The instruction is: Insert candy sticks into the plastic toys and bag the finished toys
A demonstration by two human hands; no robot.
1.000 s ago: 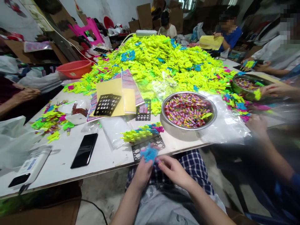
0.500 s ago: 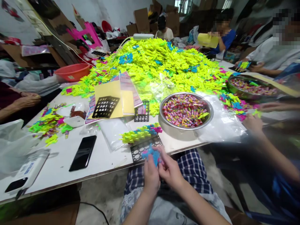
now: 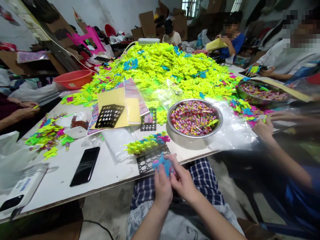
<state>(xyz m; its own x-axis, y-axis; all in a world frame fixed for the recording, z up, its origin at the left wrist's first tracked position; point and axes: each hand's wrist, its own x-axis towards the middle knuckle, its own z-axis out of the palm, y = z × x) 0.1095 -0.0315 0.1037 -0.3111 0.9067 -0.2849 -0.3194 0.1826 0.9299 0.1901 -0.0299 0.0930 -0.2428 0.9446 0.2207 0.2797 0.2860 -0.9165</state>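
A small blue plastic piece (image 3: 163, 161) with pink at its edges is pinched between my two hands over the table's front edge. My left hand (image 3: 163, 186) has closed fingers on it from below. From the other side, my right hand (image 3: 183, 180) grips it with thumb and fingers. Just behind them lies a black perforated tray (image 3: 143, 165), partly covered by my hands. Yellow, blue and pink plastic pieces (image 3: 142, 144) stand in rows along the tray's far part. A steel bowl (image 3: 170, 126) full of small wrapped candy-like tubes (image 3: 193, 116) sits to the right.
A large heap of yellow plastic pieces (image 3: 162, 70) fills the table's back. To the left are a phone (image 3: 85, 166), a white device (image 3: 27, 186) and loose pieces (image 3: 50, 136). Black trays (image 3: 109, 116) lie on yellow card. A co-worker's hands (image 3: 265, 128) are busy at right; other people sit around.
The whole view has shifted slightly to the left. My hands still hold the blue piece near the tray, with only a slight shift of the fingers.
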